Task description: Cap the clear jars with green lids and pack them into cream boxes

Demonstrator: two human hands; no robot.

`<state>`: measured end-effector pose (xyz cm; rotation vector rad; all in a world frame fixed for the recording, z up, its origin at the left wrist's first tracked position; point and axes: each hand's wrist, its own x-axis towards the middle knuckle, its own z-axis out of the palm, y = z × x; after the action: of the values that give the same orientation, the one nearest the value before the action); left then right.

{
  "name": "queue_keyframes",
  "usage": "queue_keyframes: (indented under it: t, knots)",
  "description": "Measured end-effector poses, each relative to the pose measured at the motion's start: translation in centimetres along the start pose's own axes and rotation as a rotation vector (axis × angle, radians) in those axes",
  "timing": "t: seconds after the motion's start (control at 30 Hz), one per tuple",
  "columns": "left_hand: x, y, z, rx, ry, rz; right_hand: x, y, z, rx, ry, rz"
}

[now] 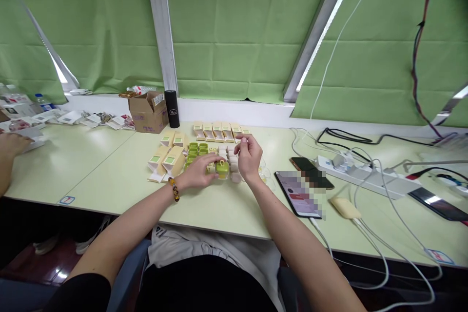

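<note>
My left hand (199, 171), with a beaded bracelet on its wrist, is closed around a small container with a green lid (222, 167) and a clear lower part. Just to the right, my right hand (250, 157) is raised over the table with its fingers curled together; what they hold, if anything, is hidden. Small green pieces (192, 152) lie in rows beyond my left hand. Between the hands stand pale pinkish cylinders (233, 160). Clear rounded pieces (266, 173) are partly hidden behind my right wrist.
Cream cartons (174, 160) stand left, with another carton row (218, 131) behind. A cardboard box (147, 113) and black bottle (171, 108) are farther back. Phones (297, 194), a power strip (365, 175) and loose cables lie right. Another person's hand (13, 144) is far left.
</note>
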<state>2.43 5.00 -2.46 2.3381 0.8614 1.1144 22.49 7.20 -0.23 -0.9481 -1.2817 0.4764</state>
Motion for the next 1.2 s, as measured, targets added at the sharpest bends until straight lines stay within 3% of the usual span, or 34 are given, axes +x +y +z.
queue_keyframes:
  t: [0.17, 0.63, 0.73, 0.87, 0.97, 1.07, 1.2]
  knots:
    - [-0.2, 0.6, 0.3, 0.16, -0.188, 0.011, -0.1, 1.0, 0.4, -0.068, -0.023, 0.008]
    - [0.2, 0.8, -0.6, 0.238, -0.259, 0.021, -0.2, 1.0, 0.3, -0.066, -0.035, 0.015]
    - [0.9, 1.0, -2.3, 0.248, -0.153, 0.013, -0.1, 1.0, 0.2, -0.053, -0.02, 0.017]
    - [2.3, 1.0, -4.9, 0.366, 0.134, -0.124, -0.2, 1.0, 0.3, -0.064, -0.02, 0.012]
    - [3.8, 0.8, -6.4, 0.534, 0.215, -0.236, -0.5, 1.0, 0.5, -0.117, -0.053, -0.012]
    - [5.7, -0.1, -7.3, 0.746, 0.123, -0.304, -0.9, 1.2, 0.8, -0.163, -0.101, -0.04]
    - [8.8, -3.1, -8.0, 0.921, -0.052, -0.424, -1.2, 1.5, 1.0, -0.191, -0.131, -0.065]
